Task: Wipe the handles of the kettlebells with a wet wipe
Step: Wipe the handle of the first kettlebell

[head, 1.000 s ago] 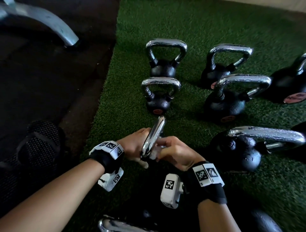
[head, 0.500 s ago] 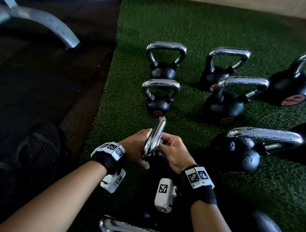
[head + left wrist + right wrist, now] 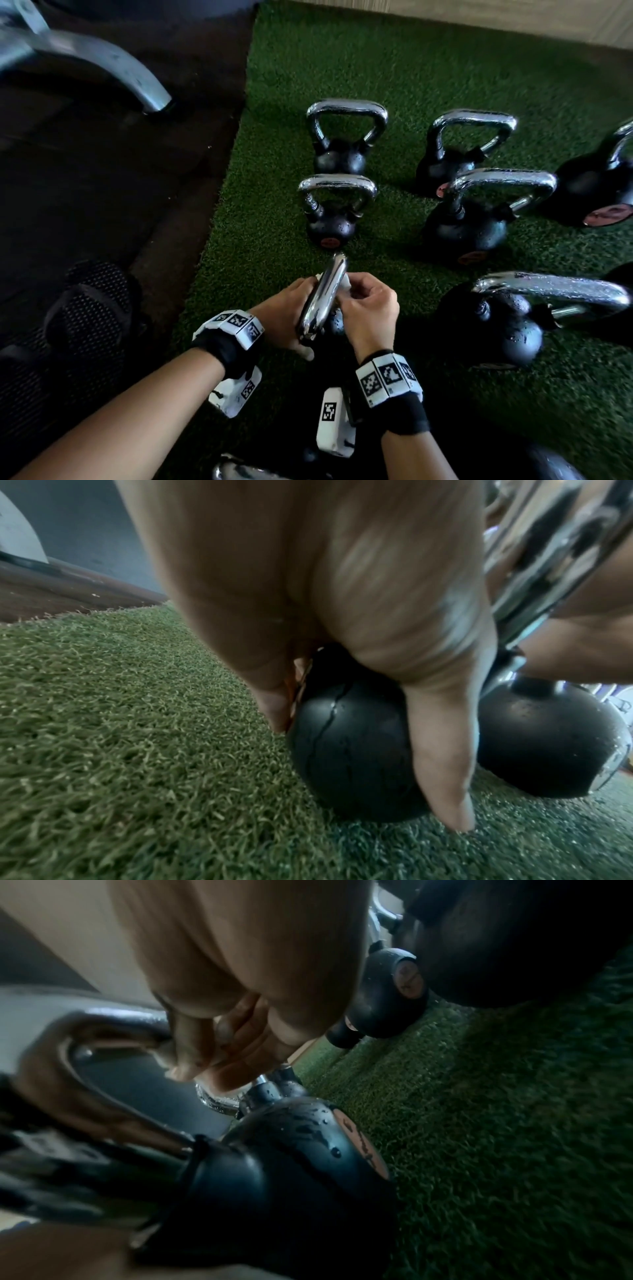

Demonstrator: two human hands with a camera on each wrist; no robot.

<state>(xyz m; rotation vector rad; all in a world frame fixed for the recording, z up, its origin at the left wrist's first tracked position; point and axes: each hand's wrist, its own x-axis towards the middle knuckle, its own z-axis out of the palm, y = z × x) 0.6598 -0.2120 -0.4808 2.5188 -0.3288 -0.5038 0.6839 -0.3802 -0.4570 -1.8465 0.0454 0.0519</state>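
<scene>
A small black kettlebell stands on the turf in front of me, its chrome handle [image 3: 323, 298] seen edge-on. My left hand [image 3: 284, 315] holds its black ball [image 3: 349, 750] from the left, thumb [image 3: 441, 764] and fingers reaching down either side. My right hand [image 3: 366, 305] is curled at the right of the handle and pinches a white wet wipe [image 3: 344, 283] against its upper part. In the right wrist view the fingers [image 3: 202, 1047] close on the handle above the wet ball [image 3: 274, 1177]. Most of the wipe is hidden.
Several more chrome-handled kettlebells stand on the green turf [image 3: 267, 222]: one just beyond [image 3: 329, 229], a larger one close right [image 3: 507, 325]. Another handle [image 3: 239, 471] lies below my wrists. Dark rubber floor [image 3: 102, 188], a grey machine leg [image 3: 102, 65] and a black shoe [image 3: 85, 308] are left.
My right hand has slid the wipe from the near, lower end of the handle up toward its far top. The left hand has stayed on the ball.
</scene>
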